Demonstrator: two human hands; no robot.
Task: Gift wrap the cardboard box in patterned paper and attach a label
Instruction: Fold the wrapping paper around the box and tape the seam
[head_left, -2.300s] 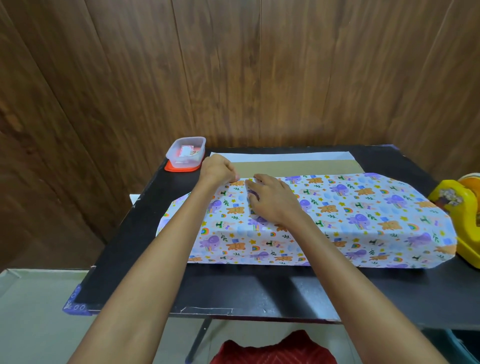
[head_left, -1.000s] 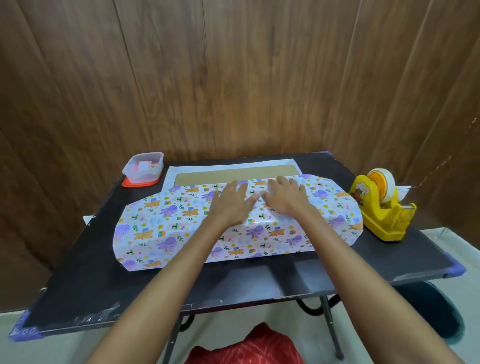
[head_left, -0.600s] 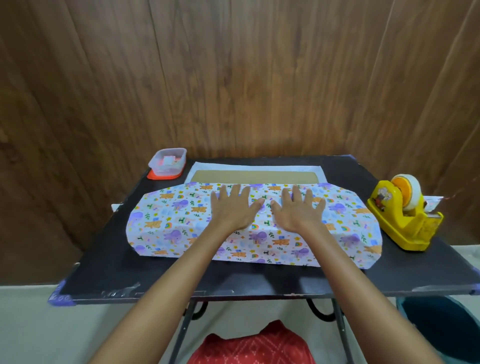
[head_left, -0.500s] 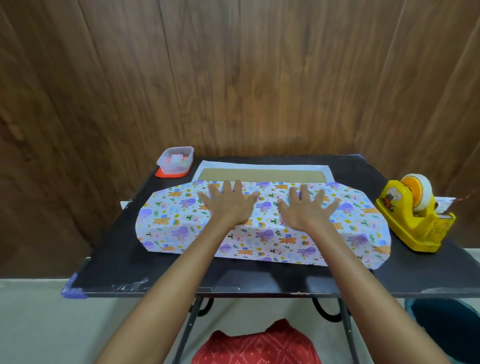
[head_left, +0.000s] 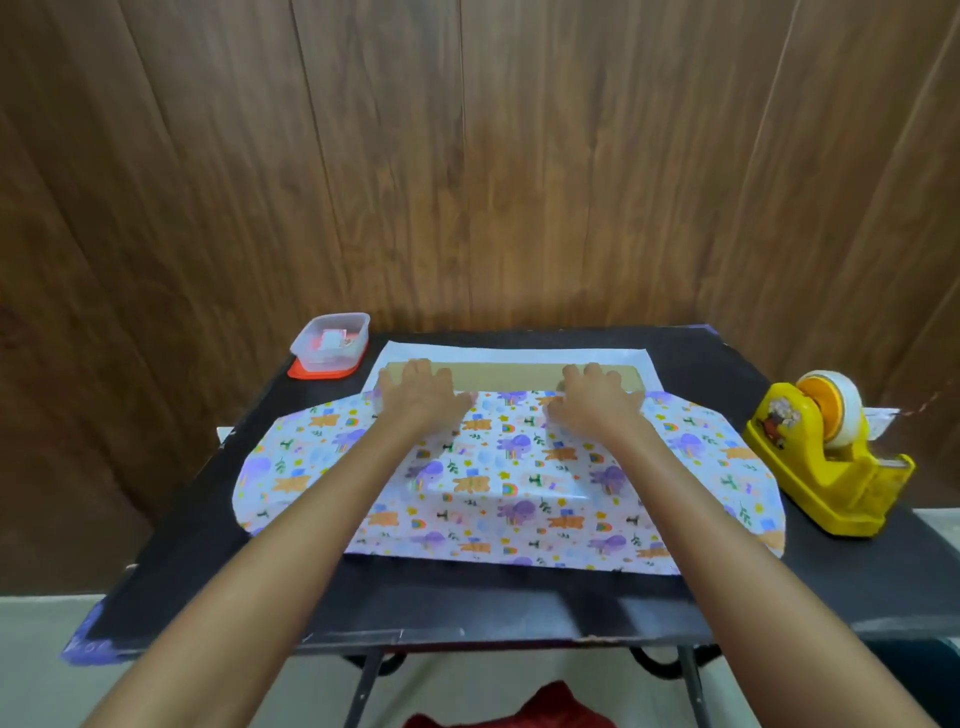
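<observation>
While one flap's over, plenty remains!
Left hand (head_left: 418, 397), right hand (head_left: 592, 400) flat-fingered on patterned paper (head_left: 519, 473), gripping nothing; cardboard box (head_left: 509, 375) part-bare, unlabelled.

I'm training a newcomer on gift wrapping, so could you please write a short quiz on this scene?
1. True or false: the dispenser stands right of the paper.
2. The left hand and right hand are: A) pressing flat at the paper's far edge; B) raised in the air; C) gripping the dispenser.
3. What colour is the lid under the container?
Key: 1 true; 2 A; 3 orange.
</observation>
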